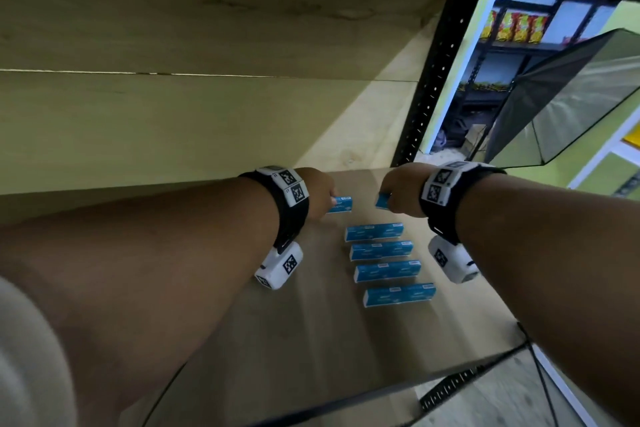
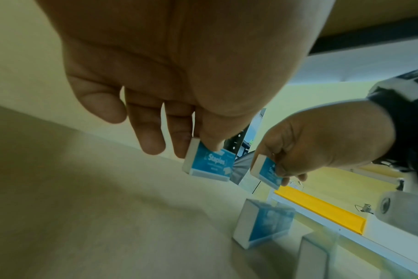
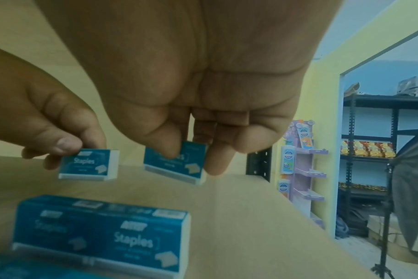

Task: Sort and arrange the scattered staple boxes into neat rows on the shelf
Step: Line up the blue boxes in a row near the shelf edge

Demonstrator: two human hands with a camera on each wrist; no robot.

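Observation:
Both hands reach to the back of the wooden shelf board (image 1: 311, 340). My left hand (image 1: 329, 199) pinches a small blue staple box (image 1: 341, 204) between thumb and fingers; the left wrist view shows this box (image 2: 209, 163) held level and low over the board. To its right, my right hand (image 1: 386, 199) pinches a second small blue box (image 1: 382, 201), which is tilted in the right wrist view (image 3: 177, 164). In front of the hands several rows of blue staple boxes (image 1: 381, 250) lie in a column. The nearest row (image 3: 100, 232) is two boxes side by side.
A black perforated shelf upright (image 1: 429, 80) stands at the right rear corner. A grey softbox lamp (image 1: 568, 97) hangs beyond the shelf's right side. More racks with snack packs (image 1: 516, 26) stand farther back. The left part of the board (image 1: 207, 288) is under my left forearm.

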